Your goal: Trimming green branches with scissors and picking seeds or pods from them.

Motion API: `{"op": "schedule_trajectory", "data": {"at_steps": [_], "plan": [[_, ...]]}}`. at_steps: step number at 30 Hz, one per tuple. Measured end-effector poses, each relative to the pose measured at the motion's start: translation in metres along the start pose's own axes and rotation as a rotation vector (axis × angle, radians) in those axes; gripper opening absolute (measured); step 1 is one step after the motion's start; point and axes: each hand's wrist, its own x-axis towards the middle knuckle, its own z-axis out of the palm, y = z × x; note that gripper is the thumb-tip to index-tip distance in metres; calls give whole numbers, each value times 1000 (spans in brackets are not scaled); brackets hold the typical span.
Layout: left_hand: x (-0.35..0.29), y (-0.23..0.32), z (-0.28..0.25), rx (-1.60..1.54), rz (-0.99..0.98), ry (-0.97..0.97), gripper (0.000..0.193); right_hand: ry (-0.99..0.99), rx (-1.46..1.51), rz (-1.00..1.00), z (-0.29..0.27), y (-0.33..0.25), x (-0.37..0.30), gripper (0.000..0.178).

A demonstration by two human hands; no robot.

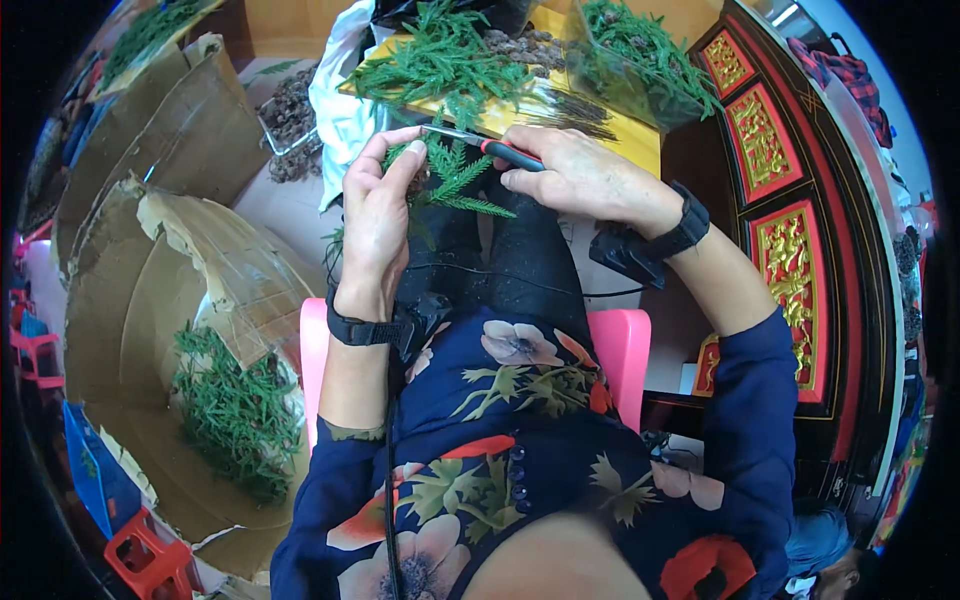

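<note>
My left hand (pixel 375 200) pinches a green artificial pine sprig (pixel 462 182) between thumb and fingers, above my lap. Part of the sprig lies hidden behind the thumb, and something brownish shows at its base. A pair of pliers (pixel 515 155) with red-and-black handles is gripped in my right hand (pixel 585 178). Its metal jaws point left and reach the fingertips of my left hand, at the top of the sprig. Whether the jaws grip anything is too small to tell.
On the yellow table (pixel 640 146) lie piled green sprigs (pixel 435 65), brown pine cones (pixel 530 48) and thin dark wires (pixel 572 112). A clear bin (pixel 625 85) holds more greenery. Left are a white bag (pixel 343 100) and a cardboard box (pixel 120 310); right, a dark carved cabinet (pixel 740 200).
</note>
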Motion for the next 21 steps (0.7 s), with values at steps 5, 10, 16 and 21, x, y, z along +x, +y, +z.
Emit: {"op": "schedule_trajectory", "data": {"at_steps": [5, 10, 16, 21], "plan": [[-1, 1, -1, 19, -20, -28, 18, -102, 92, -61, -4, 7, 0, 32], [-4, 3, 1, 46, -4, -38, 19, -148, 42, -61, -5, 7, 1, 35], [-6, 6, 3, 74, 4, -41, 19, -177, 29, -25, -7, 2, -1, 36], [-5, 4, 0, 84, -3, -61, 19, -143, -13, -19, -8, -4, -4, 36]]}}
